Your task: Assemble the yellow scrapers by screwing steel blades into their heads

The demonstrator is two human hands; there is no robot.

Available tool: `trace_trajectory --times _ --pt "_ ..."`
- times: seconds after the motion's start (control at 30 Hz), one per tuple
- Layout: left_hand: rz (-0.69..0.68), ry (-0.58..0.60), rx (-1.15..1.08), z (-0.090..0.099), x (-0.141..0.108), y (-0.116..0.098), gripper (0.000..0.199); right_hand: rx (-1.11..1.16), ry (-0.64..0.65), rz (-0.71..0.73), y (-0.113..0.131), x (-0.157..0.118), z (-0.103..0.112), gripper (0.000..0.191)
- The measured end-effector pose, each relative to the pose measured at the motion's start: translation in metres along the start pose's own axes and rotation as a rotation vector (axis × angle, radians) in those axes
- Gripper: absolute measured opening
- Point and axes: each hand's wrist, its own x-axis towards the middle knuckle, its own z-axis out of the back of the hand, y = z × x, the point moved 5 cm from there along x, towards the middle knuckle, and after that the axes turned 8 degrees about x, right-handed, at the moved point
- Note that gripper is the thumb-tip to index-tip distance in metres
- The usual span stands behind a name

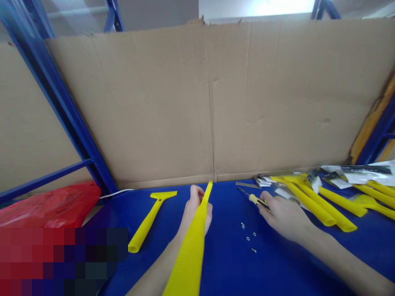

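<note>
My left hand (189, 213) is closed around the head end of a yellow plastic scraper (193, 246), whose long handle points back toward me. A screwdriver (255, 200) with a pale yellow and black handle is gripped in my right hand (284, 214), its thin shaft aimed up and to the left. Between the hands, small screws (253, 250) and nuts (247, 238) lie loose on the blue surface (228, 263). Left of my left hand rests another yellow scraper (147, 222), its flat head facing away. A thin metal strip (247, 185), perhaps a blade, lies beyond the screwdriver tip.
Several yellow scrapers (317, 205) are piled at the right, with packets and papers (367, 172) behind them. A cardboard panel (160, 107) closes off the back. Blue metal posts (70, 111) stand at the sides. Red plastic bagging (61, 205) sits at the left.
</note>
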Motion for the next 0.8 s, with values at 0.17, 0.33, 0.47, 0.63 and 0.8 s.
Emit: trace_trajectory --times 0.17,0.33,0.47,0.63,0.8 --pt "-0.044 0.057 -0.095 0.003 -0.001 -0.013 0.021 0.008 -0.006 -0.023 -0.006 0.004 -0.001 0.02" --pt "-0.022 0.184 -0.095 -0.001 0.004 -0.012 0.024 0.025 -0.043 -0.003 -0.007 0.003 0.001 0.018" --pt "0.04 0.35 -0.14 -0.002 -0.001 -0.014 0.023 0.027 -0.063 0.025 -0.008 0.001 0.002 0.01" --pt "0.214 0.467 -0.372 -0.004 -0.01 -0.017 0.013 0.004 -0.045 0.04 -0.004 0.0 0.003 0.012" --pt "0.208 0.37 -0.37 0.0 -0.005 -0.017 0.039 -0.046 -0.027 0.067 -0.001 -0.001 0.001 0.017"
